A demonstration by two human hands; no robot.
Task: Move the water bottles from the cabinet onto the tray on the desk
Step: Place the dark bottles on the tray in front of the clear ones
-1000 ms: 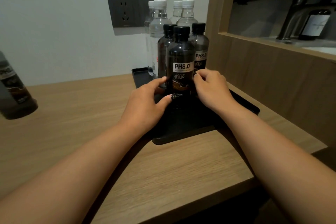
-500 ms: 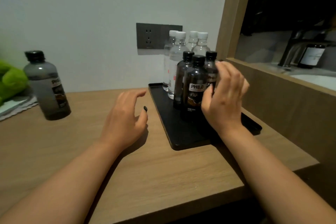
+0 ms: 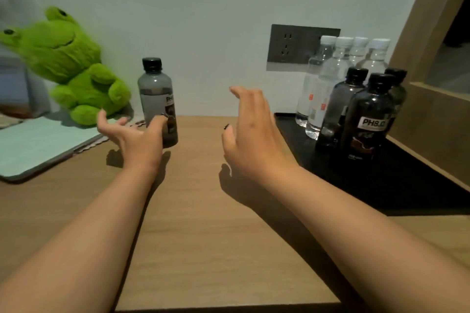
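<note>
Standing upright on the wooden table (image 3: 216,211), near the back wall: a lone dark-tinted water bottle (image 3: 158,101) with black cap and a partly readable "PH" label, bottom half darker than the smoky upper half. Left hand (image 3: 134,138) just in front of it, fingers spread wide and holding nothing, one fingertip overlapping the label; actual contact cannot be told. Right hand (image 3: 254,140) raised mid-table, fingers loosely spread, also holding nothing. On the black tray (image 3: 407,180) at the right: three matching dark bottles (image 3: 368,119) marked "PH8.0" in front, four clear white-capped bottles (image 3: 338,79) behind. Propped against the wall at far left: a green plush frog (image 3: 68,63), beside a pale green pad (image 3: 33,145). Above the tray: a grey wall socket (image 3: 290,43).
</note>
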